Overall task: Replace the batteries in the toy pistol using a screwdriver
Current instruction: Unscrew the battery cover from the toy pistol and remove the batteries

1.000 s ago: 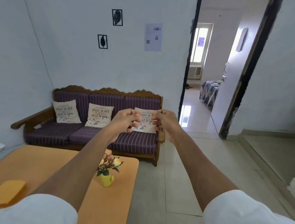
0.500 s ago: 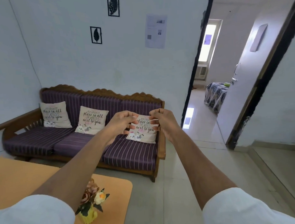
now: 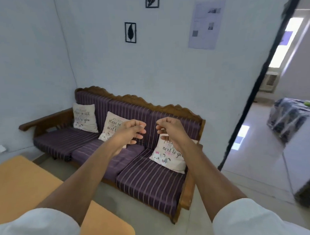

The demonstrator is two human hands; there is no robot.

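Two bare arms reach forward from white sleeves, held up in the air in front of a sofa. Left hand point(image 3: 129, 134) has its fingers curled loosely inward, tips pointing toward the other hand, and nothing sits in its grasp. Right hand point(image 3: 171, 132) is curled the same way, fingers bent toward the left one and holding nothing. Both hands are near each other at the same height but apart, with a gap between the fingertips. No toy pistol, batteries or screwdriver can be seen anywhere in the head view.

Behind the hands stands the purple striped sofa point(image 3: 144, 173) with a carved wooden frame and three printed cushions, one of them point(image 3: 167, 157) partly hidden by the right wrist. An orange table point(image 3: 20, 190) lies at the lower left, beside the left arm. Leaf pictures point(image 3: 130, 32) and a printed sheet point(image 3: 206, 24) hang on the wall, and an open doorway point(image 3: 268, 123) at the right shows another room.
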